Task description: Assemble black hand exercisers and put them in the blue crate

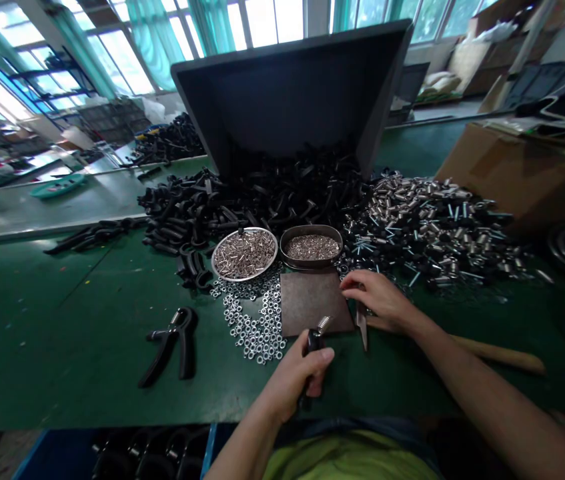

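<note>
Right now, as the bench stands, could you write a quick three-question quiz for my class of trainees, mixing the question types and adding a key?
1. Which hand holds the black handle with the metal spring?
2. True or false: the round dish sits left of the oval tin.
3. Fill in the blank: the small metal rings are spread on the green ____.

Key: 1. the left hand; 2. true; 3. table.
</note>
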`<state>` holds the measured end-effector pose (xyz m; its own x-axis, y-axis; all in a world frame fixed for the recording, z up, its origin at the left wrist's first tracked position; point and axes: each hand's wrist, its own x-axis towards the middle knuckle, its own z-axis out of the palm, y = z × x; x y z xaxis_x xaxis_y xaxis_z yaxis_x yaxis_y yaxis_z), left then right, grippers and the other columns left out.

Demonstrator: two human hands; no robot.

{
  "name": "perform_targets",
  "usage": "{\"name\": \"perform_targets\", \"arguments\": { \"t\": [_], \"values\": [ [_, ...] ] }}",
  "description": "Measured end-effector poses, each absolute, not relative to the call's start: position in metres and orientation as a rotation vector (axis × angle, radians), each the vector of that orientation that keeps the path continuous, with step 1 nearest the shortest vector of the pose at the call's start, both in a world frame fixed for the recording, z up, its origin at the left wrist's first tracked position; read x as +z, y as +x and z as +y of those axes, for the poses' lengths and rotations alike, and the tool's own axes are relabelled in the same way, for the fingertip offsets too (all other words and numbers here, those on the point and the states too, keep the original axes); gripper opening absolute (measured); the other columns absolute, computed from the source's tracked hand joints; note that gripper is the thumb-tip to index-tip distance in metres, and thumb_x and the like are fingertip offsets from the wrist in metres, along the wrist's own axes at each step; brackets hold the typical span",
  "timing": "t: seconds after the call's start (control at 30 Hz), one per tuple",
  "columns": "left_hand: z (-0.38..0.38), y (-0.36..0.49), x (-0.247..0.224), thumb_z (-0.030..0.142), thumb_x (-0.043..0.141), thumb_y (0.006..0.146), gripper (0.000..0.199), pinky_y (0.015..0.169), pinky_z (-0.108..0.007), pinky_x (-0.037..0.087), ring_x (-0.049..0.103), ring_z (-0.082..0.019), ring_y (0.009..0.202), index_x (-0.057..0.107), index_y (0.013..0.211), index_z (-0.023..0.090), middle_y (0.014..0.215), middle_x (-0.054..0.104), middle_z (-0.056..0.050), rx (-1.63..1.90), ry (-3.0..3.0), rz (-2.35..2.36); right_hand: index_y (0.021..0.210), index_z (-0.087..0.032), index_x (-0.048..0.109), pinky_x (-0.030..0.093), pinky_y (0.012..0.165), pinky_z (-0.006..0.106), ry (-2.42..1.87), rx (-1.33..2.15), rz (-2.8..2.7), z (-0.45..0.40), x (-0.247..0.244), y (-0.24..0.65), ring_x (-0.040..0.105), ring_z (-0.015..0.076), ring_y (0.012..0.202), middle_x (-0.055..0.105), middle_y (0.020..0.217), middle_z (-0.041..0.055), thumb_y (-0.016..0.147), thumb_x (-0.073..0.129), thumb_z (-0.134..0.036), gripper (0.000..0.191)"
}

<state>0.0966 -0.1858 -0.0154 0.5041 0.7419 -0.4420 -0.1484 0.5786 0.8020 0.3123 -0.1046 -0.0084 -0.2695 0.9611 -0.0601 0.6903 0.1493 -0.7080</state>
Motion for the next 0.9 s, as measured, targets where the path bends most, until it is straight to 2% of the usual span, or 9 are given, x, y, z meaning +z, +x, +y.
{"name": "perform_targets", "arguments": {
  "t": [0.1,0.2,0.3,0.37,0.43,0.53,0.63,0.8,0.9],
  "values": [
    [-0.184,0.092,-0.018,0.047,0.067,0.072,0.037,0.039,-0.016,0.028,0.034,-0.004,0.043,0.044,0.081,0.019,0.058,0.044,0.007,0.713,0.778,0.925,0.073,-0.02,0.067,0.041,0.078,0.032,-1.731,0.508,-2.223,-0.085,-0.019,0.33,0.054,0.0216,0.091,0.063,0.085,0.005,0.071,0.061,-0.014,0.008],
    [-0.179,0.091,-0.016,0.048,0.067,0.071,0.038,0.045,-0.017,0.037,0.045,-0.007,0.053,0.053,0.083,0.015,0.069,0.052,0.001,0.787,0.805,0.976,0.07,-0.02,0.067,0.04,0.074,0.031,-1.723,0.502,-2.233,-0.078,-0.027,0.337,0.052,0.0222,0.089,0.061,0.082,0.005,0.071,0.062,-0.016,0.007],
    [-0.174,0.093,-0.015,0.051,0.065,0.072,0.041,0.049,-0.018,0.041,0.048,-0.008,0.058,0.058,0.086,0.013,0.072,0.053,-0.001,0.811,0.751,1.036,0.071,-0.019,0.063,0.04,0.077,0.032,-1.693,0.482,-2.22,-0.081,-0.026,0.334,0.052,0.0215,0.091,0.06,0.085,0.0054,0.077,0.056,-0.018,0.009],
    [-0.171,0.096,-0.015,0.056,0.062,0.074,0.044,0.047,-0.018,0.039,0.045,-0.008,0.056,0.058,0.085,0.013,0.068,0.05,0.0,0.824,0.724,1.06,0.078,-0.019,0.06,0.042,0.077,0.032,-1.663,0.529,-2.142,-0.089,-0.019,0.328,0.054,0.0196,0.089,0.061,0.09,0.0054,0.082,0.05,-0.021,0.011],
    [-0.169,0.1,-0.015,0.061,0.058,0.074,0.049,0.044,-0.018,0.035,0.042,-0.007,0.052,0.058,0.084,0.013,0.065,0.046,0.002,0.83,0.683,1.05,0.087,-0.019,0.055,0.044,0.073,0.031,-1.554,0.731,-1.969,-0.103,-0.007,0.315,0.057,0.0173,0.084,0.063,0.091,0.0046,0.088,0.043,-0.028,0.014],
    [-0.167,0.109,-0.014,0.067,0.055,0.072,0.055,0.043,-0.017,0.031,0.039,-0.007,0.051,0.057,0.085,0.013,0.064,0.045,0.002,0.815,0.599,0.986,0.09,-0.02,0.05,0.045,0.066,0.028,-1.333,1.053,-1.747,-0.13,0.011,0.29,0.059,0.0149,0.073,0.062,0.077,0.0014,0.091,0.038,-0.034,0.018],
    [-0.168,0.118,-0.012,0.069,0.051,0.073,0.056,0.044,-0.018,0.032,0.04,-0.008,0.054,0.055,0.083,0.014,0.066,0.046,0.002,0.803,0.583,0.935,0.088,-0.021,0.051,0.043,0.063,0.027,-1.332,1.048,-1.805,-0.151,0.021,0.266,0.059,0.0142,0.066,0.061,0.068,-0.0004,0.089,0.042,-0.029,0.012],
    [-0.173,0.123,-0.009,0.065,0.052,0.076,0.05,0.044,-0.017,0.031,0.04,-0.008,0.055,0.051,0.082,0.016,0.065,0.044,0.002,0.807,0.695,0.991,0.082,-0.021,0.048,0.041,0.06,0.026,-1.367,0.963,-1.866,-0.159,0.017,0.251,0.06,0.0143,0.065,0.062,0.067,-0.0003,0.086,0.042,-0.02,0.007],
    [-0.174,0.12,-0.008,0.065,0.055,0.074,0.048,0.041,-0.016,0.024,0.036,-0.006,0.048,0.05,0.081,0.017,0.059,0.04,0.006,0.789,0.816,1.092,0.083,-0.021,0.047,0.039,0.053,0.022,-1.299,1.156,-1.737,-0.158,0.011,0.252,0.054,0.0108,0.056,0.056,0.06,-0.0043,0.085,0.044,-0.02,0.003]
  ]
}}
